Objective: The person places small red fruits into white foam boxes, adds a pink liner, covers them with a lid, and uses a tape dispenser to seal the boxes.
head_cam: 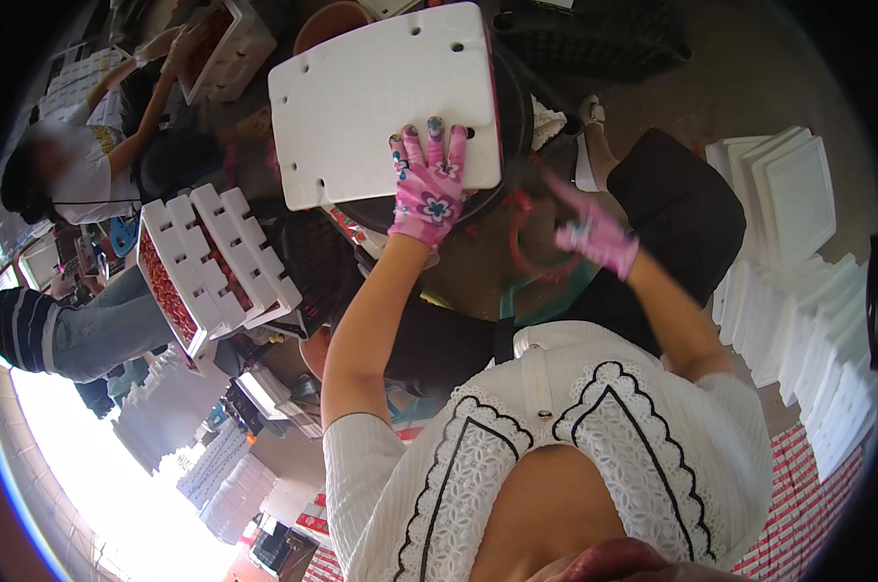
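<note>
My left hand (431,182), in a pink floral glove, presses flat on a white foam box (366,109). Its fingers are apart on the box's near right part. Small round holes dot the box's top face. Beneath the box shows a black rounded rim (519,109). To the right of it, my right hand (597,234), in a matching glove, is blurred by motion. It hangs apart from the box, near my right knee. Whether its fingers hold anything is unclear. Below it lies a red curved strip or ring (526,251), also blurred.
White foam lids (795,196) stand in piles at right. On the left, foam boxes (213,254) hold red produce. A co-worker (90,164) at upper left reaches into another foam box (239,54). A black plastic crate (591,44) stands at the top.
</note>
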The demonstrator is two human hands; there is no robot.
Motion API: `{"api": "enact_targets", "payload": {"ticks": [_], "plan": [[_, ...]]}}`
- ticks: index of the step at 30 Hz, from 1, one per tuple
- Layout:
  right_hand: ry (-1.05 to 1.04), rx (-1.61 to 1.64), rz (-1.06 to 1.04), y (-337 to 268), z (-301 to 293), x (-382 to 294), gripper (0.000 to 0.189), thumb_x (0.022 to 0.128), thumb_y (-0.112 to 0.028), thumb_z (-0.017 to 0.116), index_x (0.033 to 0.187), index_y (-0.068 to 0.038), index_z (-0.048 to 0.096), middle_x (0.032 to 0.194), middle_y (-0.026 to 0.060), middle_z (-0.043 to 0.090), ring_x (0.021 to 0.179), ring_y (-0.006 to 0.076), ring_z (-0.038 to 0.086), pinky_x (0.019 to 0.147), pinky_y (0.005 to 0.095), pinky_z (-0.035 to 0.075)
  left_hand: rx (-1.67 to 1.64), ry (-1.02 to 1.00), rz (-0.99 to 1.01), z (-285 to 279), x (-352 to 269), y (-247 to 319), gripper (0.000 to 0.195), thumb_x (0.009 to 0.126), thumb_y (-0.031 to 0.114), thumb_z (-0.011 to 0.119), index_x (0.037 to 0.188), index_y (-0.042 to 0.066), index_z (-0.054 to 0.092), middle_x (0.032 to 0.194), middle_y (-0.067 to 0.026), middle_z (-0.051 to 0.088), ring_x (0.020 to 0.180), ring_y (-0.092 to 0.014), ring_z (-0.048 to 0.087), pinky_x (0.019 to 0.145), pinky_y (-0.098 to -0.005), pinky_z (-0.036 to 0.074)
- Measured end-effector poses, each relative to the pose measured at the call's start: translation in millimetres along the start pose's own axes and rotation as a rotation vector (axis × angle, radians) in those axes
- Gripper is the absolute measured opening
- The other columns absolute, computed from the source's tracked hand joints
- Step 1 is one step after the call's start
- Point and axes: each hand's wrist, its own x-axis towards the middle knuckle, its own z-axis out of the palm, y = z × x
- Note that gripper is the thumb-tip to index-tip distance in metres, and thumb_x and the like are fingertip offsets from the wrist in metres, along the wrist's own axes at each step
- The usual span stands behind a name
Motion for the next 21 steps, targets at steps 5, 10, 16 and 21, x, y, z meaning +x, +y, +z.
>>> {"api": "enact_targets", "payload": {"ticks": [5, 10, 16, 21], "plan": [[0.040, 0.352, -0.044, -13, 12, 13, 0.079, 0.073, 0.001, 0.063, 0.142, -0.008, 0.025, 0.125, 0.0066, 0.051, 0.085, 0.0039, 0.058, 0.074, 0.0170, 0.046, -0.087, 0.162, -0.228, 2, 26, 17, 0.082, 0.070, 0.039, 0.067, 0.134, 0.004, 0.030, 0.135, -0.0204, 0.037, 0.122, -0.052, 0.030, 0.102, -0.0575, 0.025], [0.113, -0.013, -0.141, -58, -44, 104, 0.073, 0.078, -0.003, 0.058, 0.142, -0.005, 0.023, 0.090, 0.0032, 0.063, 0.085, 0.0085, 0.058, 0.083, 0.0232, 0.044, -0.228, -0.070, -0.151, -39, -64, -17, 0.091, 0.067, 0.040, 0.070, 0.137, 0.002, 0.025, 0.137, -0.0221, 0.034, 0.125, -0.050, 0.027, 0.105, -0.0597, 0.017], [0.064, -0.219, -0.021, -57, -11, 111, 0.078, 0.079, -0.021, 0.065, 0.143, -0.011, 0.022, 0.113, 0.0052, 0.058, 0.109, 0.0170, 0.050, 0.099, 0.0375, 0.034, 0.015, -0.145, -0.075, -7, -100, -22, 0.086, 0.065, 0.041, 0.069, 0.136, 0.006, 0.034, 0.136, -0.0267, 0.034, 0.125, -0.052, 0.028, 0.104, -0.0612, 0.019], [-0.258, -0.847, -0.314, 45, 26, -19, 0.078, 0.074, -0.016, 0.065, 0.142, -0.012, 0.027, 0.119, 0.0098, 0.055, 0.104, 0.0195, 0.053, 0.092, 0.0379, 0.041, 0.014, -0.174, -0.128, -3, -87, -7, 0.087, 0.069, 0.046, 0.065, 0.139, 0.009, 0.028, 0.137, -0.0260, 0.032, 0.125, -0.051, 0.028, 0.102, -0.0601, 0.023]]}}
